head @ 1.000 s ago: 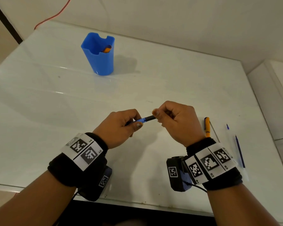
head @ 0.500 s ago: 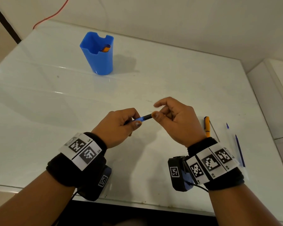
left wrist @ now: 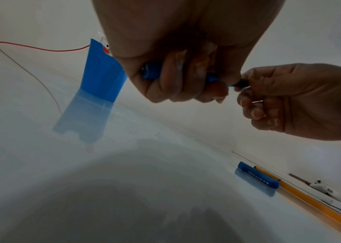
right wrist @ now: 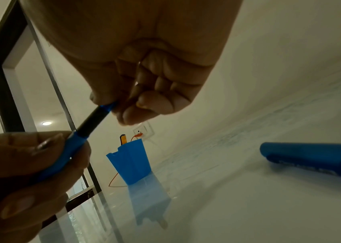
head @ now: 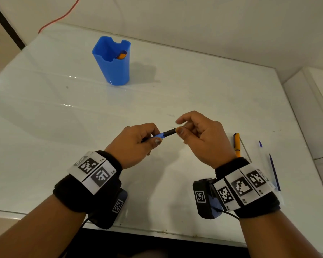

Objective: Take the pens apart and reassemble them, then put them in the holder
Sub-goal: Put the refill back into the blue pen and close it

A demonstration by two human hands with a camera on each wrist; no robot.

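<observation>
A blue pen (head: 164, 134) with a black grip section is held level above the table between both hands. My left hand (head: 153, 138) grips its blue barrel (right wrist: 65, 156) in curled fingers. My right hand (head: 179, 127) pinches the black front end (left wrist: 242, 83) with the thumb and a lower finger, while the index finger is raised off it. The blue holder (head: 112, 62) stands upright at the far left with an orange pen (head: 122, 55) inside. A loose blue cap (left wrist: 256, 178) lies on the table near my right wrist.
An orange pen (head: 236, 144) and a thin metal rod lie to the right of my right hand. A blue refill (head: 274, 172) lies near the table's right edge. A red cable (head: 63, 15) runs behind the white table (head: 194, 94).
My right index finger has lifted off the pen and the hand has loosened a little. The left hand and pen have stayed nearly in place.
</observation>
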